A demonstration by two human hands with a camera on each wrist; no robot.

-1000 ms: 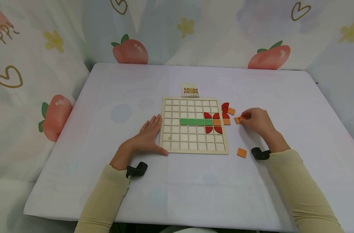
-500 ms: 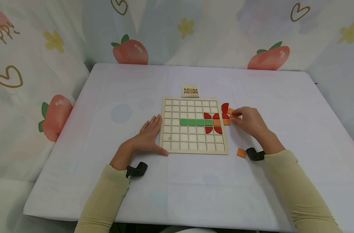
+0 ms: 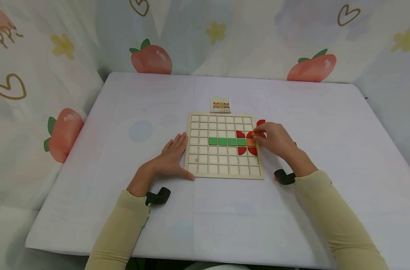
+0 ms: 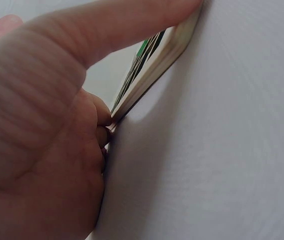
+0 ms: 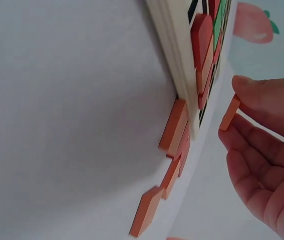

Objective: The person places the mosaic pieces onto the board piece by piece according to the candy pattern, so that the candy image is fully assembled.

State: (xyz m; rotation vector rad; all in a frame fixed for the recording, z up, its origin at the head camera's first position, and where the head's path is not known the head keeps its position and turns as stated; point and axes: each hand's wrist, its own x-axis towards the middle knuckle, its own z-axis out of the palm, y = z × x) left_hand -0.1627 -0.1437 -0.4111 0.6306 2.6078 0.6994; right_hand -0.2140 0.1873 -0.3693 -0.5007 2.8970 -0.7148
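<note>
A wooden grid board [image 3: 225,176] lies on the table. A row of green square tiles [image 3: 222,141] sits in it, ending in an orange tile [image 3: 250,142] with red rounded pieces [image 3: 242,150] above and below. My left hand [image 3: 171,157] rests at the board's left side, fingers along the edge and thumb at the near corner [image 4: 192,10]. Over the right edge, my right hand [image 3: 274,139] pinches an orange square tile [image 5: 230,114] between thumb and fingertips, held off the board in the right wrist view.
Beyond the board lies a small pattern card [image 3: 220,105]. Loose orange tiles [image 5: 146,211] and red pieces [image 3: 260,122] lie beside the board's right edge, partly hidden by my right hand in the head view. A patterned cloth wall [image 3: 245,41] stands behind the table.
My right hand has picked up an orange tile right of the board and moved left with it, to above the board's right edge. My left hand has stayed in place.
</note>
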